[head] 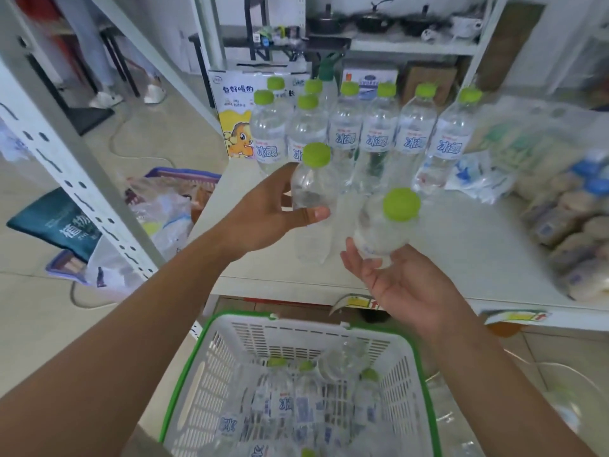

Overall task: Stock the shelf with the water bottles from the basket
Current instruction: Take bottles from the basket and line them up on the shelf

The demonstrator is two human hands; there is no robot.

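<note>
Basket [214, 374] right under me: white slotted plastic, green rim, clear bottles [286, 404] lying inside. My left hand [263, 216] grips 1 upright bottle [313, 189] at the flat white shelf [461, 258]; my right hand [405, 285] curls round 1 tilted bottle [382, 229]. I count 8 green-capped bottles [379, 133] standing behind.

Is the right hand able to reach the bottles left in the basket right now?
Probably not yet: the right hand holds a bottle over the shelf. Otherwise the way looks free; the basket is open-topped, its bottles uncovered.
</note>
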